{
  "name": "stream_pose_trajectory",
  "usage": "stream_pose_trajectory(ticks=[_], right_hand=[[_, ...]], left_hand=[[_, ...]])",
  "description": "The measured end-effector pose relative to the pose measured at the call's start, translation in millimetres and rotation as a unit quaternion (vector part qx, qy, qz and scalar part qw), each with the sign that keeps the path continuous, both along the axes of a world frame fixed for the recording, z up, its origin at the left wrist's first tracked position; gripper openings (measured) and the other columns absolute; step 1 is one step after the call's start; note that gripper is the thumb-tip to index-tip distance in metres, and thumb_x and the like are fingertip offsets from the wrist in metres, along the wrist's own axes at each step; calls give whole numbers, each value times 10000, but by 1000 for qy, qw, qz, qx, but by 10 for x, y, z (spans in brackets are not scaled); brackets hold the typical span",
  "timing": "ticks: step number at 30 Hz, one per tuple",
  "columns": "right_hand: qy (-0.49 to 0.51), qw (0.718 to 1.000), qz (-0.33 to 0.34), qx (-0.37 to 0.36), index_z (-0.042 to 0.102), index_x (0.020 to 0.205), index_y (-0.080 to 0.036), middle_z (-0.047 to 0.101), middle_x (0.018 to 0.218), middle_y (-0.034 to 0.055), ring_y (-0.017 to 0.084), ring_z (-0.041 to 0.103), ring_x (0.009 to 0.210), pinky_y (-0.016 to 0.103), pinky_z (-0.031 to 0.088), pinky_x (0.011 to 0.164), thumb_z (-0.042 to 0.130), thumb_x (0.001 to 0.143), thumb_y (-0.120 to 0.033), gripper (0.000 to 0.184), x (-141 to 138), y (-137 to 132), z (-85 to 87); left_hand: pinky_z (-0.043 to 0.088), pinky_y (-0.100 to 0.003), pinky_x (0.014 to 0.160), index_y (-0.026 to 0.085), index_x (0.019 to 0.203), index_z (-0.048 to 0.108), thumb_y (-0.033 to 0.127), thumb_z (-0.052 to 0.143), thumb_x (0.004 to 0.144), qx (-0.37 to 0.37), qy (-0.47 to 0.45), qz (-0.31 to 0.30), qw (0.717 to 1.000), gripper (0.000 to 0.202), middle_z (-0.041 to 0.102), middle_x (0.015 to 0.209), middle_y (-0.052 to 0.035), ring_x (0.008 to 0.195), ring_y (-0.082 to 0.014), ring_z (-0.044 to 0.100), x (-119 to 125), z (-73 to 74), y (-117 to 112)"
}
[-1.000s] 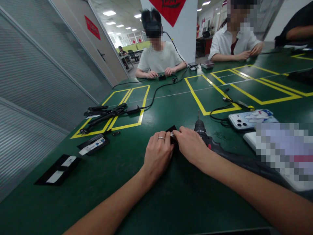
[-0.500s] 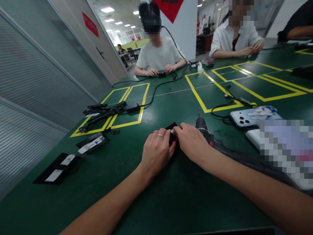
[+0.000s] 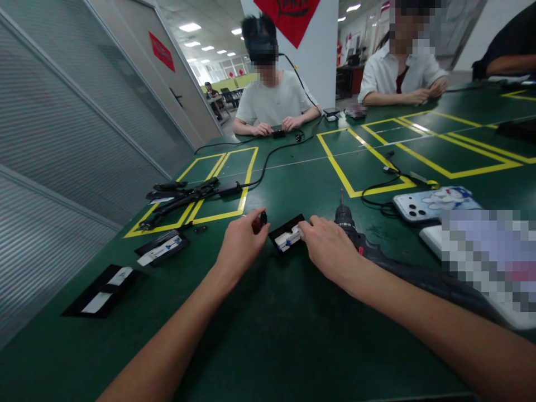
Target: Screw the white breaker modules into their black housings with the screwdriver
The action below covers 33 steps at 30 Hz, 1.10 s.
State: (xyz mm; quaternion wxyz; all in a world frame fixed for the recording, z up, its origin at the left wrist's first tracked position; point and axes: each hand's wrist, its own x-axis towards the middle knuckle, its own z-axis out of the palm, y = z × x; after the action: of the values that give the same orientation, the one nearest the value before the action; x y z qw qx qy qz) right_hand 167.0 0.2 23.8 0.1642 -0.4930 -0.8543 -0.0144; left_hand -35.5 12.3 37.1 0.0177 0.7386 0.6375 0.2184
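A small black tray with a white and blue part [image 3: 287, 237] lies on the green table [image 3: 293, 335] in front of me. My right hand [image 3: 330, 248] rests at its right end, fingers curled and touching the white part. My left hand [image 3: 240, 241] is just left of the tray, closed around a small black piece [image 3: 262, 218] pinched at its fingertips. A black electric screwdriver [image 3: 349, 226] lies right behind my right hand.
Two more black trays [image 3: 161, 248] [image 3: 103, 290] lie at the left. A bundle of black cables and parts [image 3: 184, 192] sits in a yellow box. A phone [image 3: 433, 201] and cable [image 3: 379, 195] are at the right. Two people sit across the table.
My left hand has lifted off the tray and moved left, now pinching a small black piece. The tray's white and blue part is uncovered. My right hand stays at the tray.
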Motion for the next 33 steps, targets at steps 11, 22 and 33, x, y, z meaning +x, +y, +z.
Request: stream_pose_trajectory(ticks=[11, 22, 33], right_hand=[[-11, 1000, -2, -15, 598, 1004, -126, 493, 876, 82, 236, 498, 787, 330, 383, 659, 484, 870, 5, 219, 2, 2, -19], [-4, 1000, -3, -7, 594, 1014, -132, 495, 867, 76, 237, 503, 789, 334, 395, 665, 486, 867, 5, 228, 1, 11, -44], [-8, 1000, -4, -3, 592, 1003, -133, 491, 868, 80, 237, 502, 784, 332, 392, 661, 480, 882, -13, 204, 2, 11, -56]], left_hand=[[486, -353, 772, 181, 1033, 730, 262, 552, 786, -122, 91, 121, 981, 314, 739, 970, -122, 877, -282, 664, -958, -130, 514], [488, -385, 817, 193, 1016, 727, 229, 555, 768, -88, 126, 151, 977, 304, 714, 1015, -128, 931, -300, 638, -1203, -209, 583], [462, -406, 900, 150, 1095, 655, 197, 434, 842, -9, 133, 132, 982, 339, 616, 1160, -155, 1032, -307, 600, -932, -116, 453]])
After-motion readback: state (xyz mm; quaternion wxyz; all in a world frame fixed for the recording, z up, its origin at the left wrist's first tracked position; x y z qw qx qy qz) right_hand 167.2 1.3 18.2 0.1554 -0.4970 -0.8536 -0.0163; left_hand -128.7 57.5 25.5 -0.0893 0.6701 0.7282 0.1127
